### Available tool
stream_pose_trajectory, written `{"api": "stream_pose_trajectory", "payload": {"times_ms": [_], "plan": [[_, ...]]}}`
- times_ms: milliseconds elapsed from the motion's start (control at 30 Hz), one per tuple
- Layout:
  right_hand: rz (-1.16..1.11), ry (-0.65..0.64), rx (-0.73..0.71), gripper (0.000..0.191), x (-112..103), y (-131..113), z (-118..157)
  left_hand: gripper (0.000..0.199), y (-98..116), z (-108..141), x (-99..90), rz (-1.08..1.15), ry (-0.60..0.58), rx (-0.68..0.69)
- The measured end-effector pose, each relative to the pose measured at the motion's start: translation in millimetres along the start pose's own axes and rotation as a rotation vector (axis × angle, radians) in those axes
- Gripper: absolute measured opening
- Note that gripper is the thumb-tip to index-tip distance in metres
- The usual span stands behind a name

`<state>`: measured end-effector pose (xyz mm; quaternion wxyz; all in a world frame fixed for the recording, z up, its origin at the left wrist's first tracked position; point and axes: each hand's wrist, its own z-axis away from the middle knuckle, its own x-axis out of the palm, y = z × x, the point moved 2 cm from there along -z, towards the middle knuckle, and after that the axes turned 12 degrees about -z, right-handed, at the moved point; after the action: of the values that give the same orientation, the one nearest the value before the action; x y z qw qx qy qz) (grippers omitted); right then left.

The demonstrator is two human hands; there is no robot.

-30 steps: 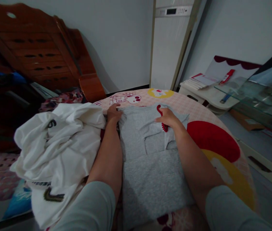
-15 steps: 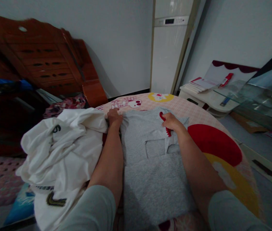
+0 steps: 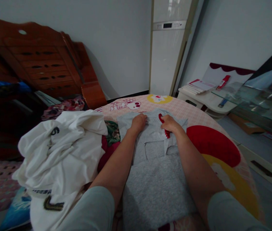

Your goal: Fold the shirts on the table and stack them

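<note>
A grey garment [image 3: 157, 189] lies folded on the round table, its lower part turned up over the upper part, with a cut-out shape near its middle. My left hand [image 3: 139, 122] is closed on the cloth at the garment's upper left. Between the fingers of my right hand [image 3: 170, 124], near the upper right, is a red toothed object [image 3: 167, 133]; its curved end shows above the fingers. A heaped white garment [image 3: 63, 154] lies left of my left forearm. Beside it are green patterned cloth [image 3: 112, 131] and dark red cloth.
The table wears a pink checked cover [image 3: 186, 112] with red and yellow circles. Behind on the left stands a carved wooden chair [image 3: 41, 64]. A tall white cabinet unit [image 3: 164, 57] is at the back, and a glass shelf [image 3: 253, 106] and white stand [image 3: 198, 99] are on the right.
My left hand has moved right, drawing the garment's left side inward, and green and dark red cloth now shows beside it. My right hand has stayed nearly in place with the red object.
</note>
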<state>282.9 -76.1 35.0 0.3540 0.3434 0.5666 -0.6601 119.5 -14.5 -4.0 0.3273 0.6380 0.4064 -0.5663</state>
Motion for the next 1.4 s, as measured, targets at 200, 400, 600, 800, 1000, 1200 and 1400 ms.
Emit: {"api": "stream_pose_trajectory", "payload": {"times_ms": [200, 400, 600, 800, 1000, 1200, 1400], "plan": [[-0.054, 0.005, -0.01, 0.015, 1, 2, -2, 0.025, -1, -2, 4.3, 0.066, 0.054, -0.021], [-0.033, 0.006, -0.009, 0.016, 2, 4, -4, 0.021, -3, -5, 5.1, 0.283, 0.208, -0.051], [-0.027, 0.029, -0.032, 0.02, 2, 2, -3, 0.036, -2, -5, 7.7, 0.374, 0.21, 0.048], [-0.034, 0.104, -0.003, 0.013, 8, 5, -7, 0.014, -3, -4, 5.8, 0.337, 0.272, 0.08], [-0.067, 0.342, 0.064, 0.028, 20, 6, -10, 0.011, 1, -2, 15.2, 0.299, 0.157, 0.183], [-0.17, 0.46, 0.023, 0.02, 22, 14, -15, 0.019, 2, 2, 16.0, 0.325, 0.217, 0.175], [-0.314, 0.571, 0.025, 0.026, 21, 25, -19, 0.02, 3, 2, 16.1, 0.249, 0.182, 0.187]]}}
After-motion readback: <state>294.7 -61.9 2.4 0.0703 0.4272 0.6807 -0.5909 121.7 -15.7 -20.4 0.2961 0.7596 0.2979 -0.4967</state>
